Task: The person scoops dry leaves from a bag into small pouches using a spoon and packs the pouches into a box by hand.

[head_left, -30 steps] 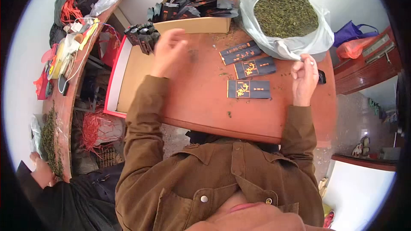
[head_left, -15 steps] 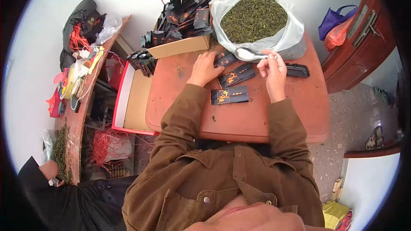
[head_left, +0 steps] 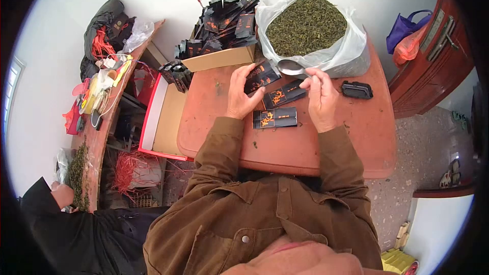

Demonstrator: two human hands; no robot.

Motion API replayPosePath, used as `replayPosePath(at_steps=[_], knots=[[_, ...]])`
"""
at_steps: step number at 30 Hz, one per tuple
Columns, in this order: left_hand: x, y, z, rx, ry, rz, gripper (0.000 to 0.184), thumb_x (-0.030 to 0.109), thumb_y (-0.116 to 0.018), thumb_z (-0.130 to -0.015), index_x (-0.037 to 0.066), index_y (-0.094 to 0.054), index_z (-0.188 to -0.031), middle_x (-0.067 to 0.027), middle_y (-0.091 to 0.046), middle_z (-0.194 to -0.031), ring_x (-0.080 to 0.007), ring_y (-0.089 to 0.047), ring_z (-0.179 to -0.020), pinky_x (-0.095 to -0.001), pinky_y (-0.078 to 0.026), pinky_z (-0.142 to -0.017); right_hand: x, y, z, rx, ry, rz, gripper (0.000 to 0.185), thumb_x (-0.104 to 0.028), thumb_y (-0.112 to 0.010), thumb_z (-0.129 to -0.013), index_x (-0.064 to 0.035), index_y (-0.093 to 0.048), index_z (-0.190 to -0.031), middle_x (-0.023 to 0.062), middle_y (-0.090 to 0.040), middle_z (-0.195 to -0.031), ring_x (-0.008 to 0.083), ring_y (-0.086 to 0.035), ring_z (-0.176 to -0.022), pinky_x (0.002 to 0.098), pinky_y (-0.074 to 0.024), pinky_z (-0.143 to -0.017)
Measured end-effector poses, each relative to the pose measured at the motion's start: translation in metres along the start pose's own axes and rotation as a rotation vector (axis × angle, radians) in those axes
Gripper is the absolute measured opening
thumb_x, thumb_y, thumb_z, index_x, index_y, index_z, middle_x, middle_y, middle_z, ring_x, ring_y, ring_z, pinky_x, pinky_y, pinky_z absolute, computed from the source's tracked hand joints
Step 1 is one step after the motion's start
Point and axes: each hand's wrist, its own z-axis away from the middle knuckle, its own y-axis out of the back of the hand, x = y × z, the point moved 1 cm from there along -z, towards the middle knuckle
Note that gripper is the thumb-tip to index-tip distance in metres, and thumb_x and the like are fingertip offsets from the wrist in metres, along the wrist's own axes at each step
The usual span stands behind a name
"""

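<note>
My left hand (head_left: 241, 91) is closed around the lower left side of a black tea packet (head_left: 263, 75) with orange print, fingers behind it and thumb in front. My right hand (head_left: 322, 97) grips the handle of a metal spoon (head_left: 290, 66), whose bowl sits just beyond the packet's upper right corner. Whether the spoon holds anything cannot be made out. Two more black packets, a tilted one (head_left: 285, 94) and a straight one (head_left: 275, 118), lie on the red table (head_left: 224, 140) below. Behind the spoon stands a clear plastic bag (head_left: 356, 56) full of dried green tea leaves (head_left: 308, 25).
A cardboard box (head_left: 219, 59) heaped with black packets stands at the back left. A black plastic tray (head_left: 357, 90) lies right of my right hand. Left are a red-edged box lid (head_left: 165, 122) and a cluttered side table (head_left: 109, 107), near a person in dark clothing (head_left: 97, 239).
My left hand has raised the packet, showing more of its front. The spoon has come left and tilted, its bowl now beside the packet. The whole view has shifted slightly.
</note>
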Motion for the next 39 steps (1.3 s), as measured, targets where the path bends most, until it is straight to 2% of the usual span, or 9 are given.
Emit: replayPosePath(at_steps=[2, 5, 9, 12, 19, 26, 29, 35, 39], knots=[[0.008, -0.004, -0.003, 0.005, -0.035, 0.003, 0.065, 0.006, -0.073, -0.071, 0.002, -0.053, -0.133, -0.0162, -0.054, -0.127, -0.0307, -0.054, -0.120, -0.0399, -0.044, -0.103, 0.000, -0.003, 0.000, -0.049, 0.096, 0.024, 0.025, -0.016, -0.045, -0.105, 0.0006, -0.063, -0.111, 0.0039, -0.066, -0.075, 0.0103, -0.063, -0.071, 0.0274, -0.0521, -0.068], [0.013, -0.016, -0.005, -0.020, -0.120, -0.003, 0.067, 0.007, -0.074, -0.069, 0.003, -0.055, -0.132, -0.0169, -0.054, -0.124, -0.0327, -0.054, -0.116, -0.0408, -0.044, -0.101, 0.002, -0.005, 0.003, -0.067, -0.160, -0.193, 0.025, -0.018, -0.046, -0.105, 0.0001, -0.063, -0.111, 0.0027, -0.064, -0.072, 0.0082, -0.060, -0.068, 0.0254, -0.0501, -0.065], [0.030, -0.032, -0.013, 0.016, -0.214, -0.007, 0.067, 0.007, -0.078, -0.066, 0.006, -0.058, -0.130, -0.0153, -0.056, -0.121, -0.0326, -0.055, -0.111, -0.0421, -0.045, -0.098, 0.011, 0.000, 0.002, -0.105, -0.305, -0.382, 0.025, -0.020, -0.046, -0.106, -0.0010, -0.062, -0.112, 0.0013, -0.064, -0.072, 0.0047, -0.055, -0.066, 0.0212, -0.0449, -0.060], [0.031, -0.036, -0.017, 0.041, -0.254, -0.032, 0.072, 0.007, -0.084, -0.060, 0.007, -0.059, -0.128, -0.0130, -0.057, -0.119, -0.0326, -0.055, -0.110, -0.0420, -0.045, -0.095, 0.012, -0.001, 0.005, -0.084, -0.295, -0.407, 0.025, -0.019, -0.046, -0.105, -0.0005, -0.062, -0.111, 0.0020, -0.064, -0.072, 0.0053, -0.057, -0.066, 0.0218, -0.0459, -0.062], [0.020, -0.027, -0.017, 0.059, -0.171, -0.005, 0.074, 0.012, -0.088, -0.058, 0.011, -0.061, -0.126, -0.0090, -0.059, -0.115, -0.0307, -0.055, -0.108, -0.0426, -0.041, -0.094, -0.002, -0.001, 0.005, -0.062, -0.145, -0.129, 0.025, -0.016, -0.046, -0.105, 0.0009, -0.063, -0.112, 0.0035, -0.065, -0.072, 0.0059, -0.058, -0.067, 0.0221, -0.0471, -0.064], [0.013, -0.028, -0.015, -0.025, -0.031, 0.245, 0.072, 0.014, -0.089, -0.065, 0.006, -0.060, -0.130, -0.0111, -0.057, -0.122, -0.0256, -0.056, -0.114, -0.0365, -0.046, -0.099, 0.008, 0.002, 0.002, 0.002, -0.280, -0.434, 0.026, -0.024, -0.045, -0.107, -0.0028, -0.059, -0.112, 0.0024, -0.064, -0.071, 0.0037, -0.045, -0.057, 0.0192, -0.0350, -0.053], [0.011, -0.028, -0.014, -0.049, 0.016, 0.347, 0.069, 0.020, -0.088, -0.068, 0.005, -0.060, -0.129, -0.0108, -0.057, -0.121, -0.0247, -0.056, -0.115, -0.0355, -0.045, -0.100, 0.007, 0.001, 0.001, -0.029, -0.289, -0.489, 0.027, -0.025, -0.045, -0.107, -0.0029, -0.059, -0.112, 0.0026, -0.063, -0.071, 0.0041, -0.046, -0.057, 0.0192, -0.0353, -0.053], [0.008, -0.024, -0.018, -0.053, -0.009, 0.271, 0.066, 0.023, -0.087, -0.071, 0.005, -0.060, -0.129, -0.0112, -0.057, -0.122, -0.0252, -0.056, -0.114, -0.0362, -0.045, -0.100, 0.005, -0.001, 0.003, -0.042, -0.265, -0.453, 0.027, -0.025, -0.044, -0.107, -0.0032, -0.059, -0.113, 0.0032, -0.063, -0.071, 0.0044, -0.047, -0.058, 0.0188, -0.0355, -0.053], [0.010, -0.026, -0.019, -0.060, -0.070, 0.244, 0.069, 0.015, -0.088, -0.063, 0.008, -0.063, -0.126, -0.0106, -0.062, -0.121, -0.0301, -0.056, -0.115, -0.0400, -0.046, -0.100, 0.006, 0.001, 0.003, -0.057, -0.276, -0.442, 0.026, -0.025, -0.044, -0.107, -0.0040, -0.058, -0.113, 0.0026, -0.062, -0.070, 0.0044, -0.046, -0.058, 0.0187, -0.0348, -0.053]])
